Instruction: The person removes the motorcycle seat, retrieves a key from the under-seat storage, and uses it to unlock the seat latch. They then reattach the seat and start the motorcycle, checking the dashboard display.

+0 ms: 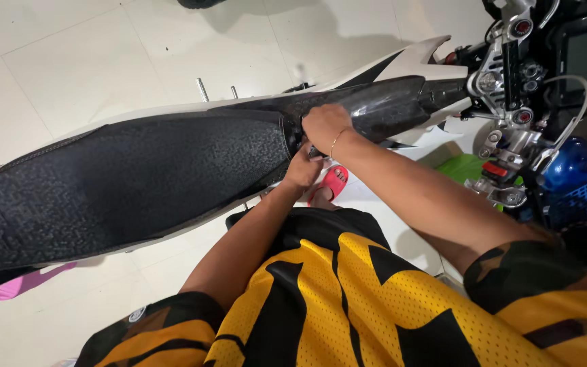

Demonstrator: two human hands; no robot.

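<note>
The right hand (325, 124) lies knuckles-up with its fingers curled down over the front edge of the seat (130, 180), just where the textured black padding meets the glossy dark tank cover (388, 105). A thin bracelet (335, 142) sits on that wrist. Whether the fingertips pinch anything cannot be told, since they are tucked out of sight under the hand. The left hand (303, 170) is just below it, pressed against the side of the seat at the same junction, fingers bent in and hidden too; it may be gripping the seat's lower edge, but the view is too poor to be sure. The two hands nearly touch.

The seat runs long to the left across the motorbike. To the right are the handlebar clamps (507, 81). Below the hands a pink sandal (333, 182) rests on the pale tiled floor (90, 68). The person's yellow and black mesh shirt (348, 306) fills the bottom.
</note>
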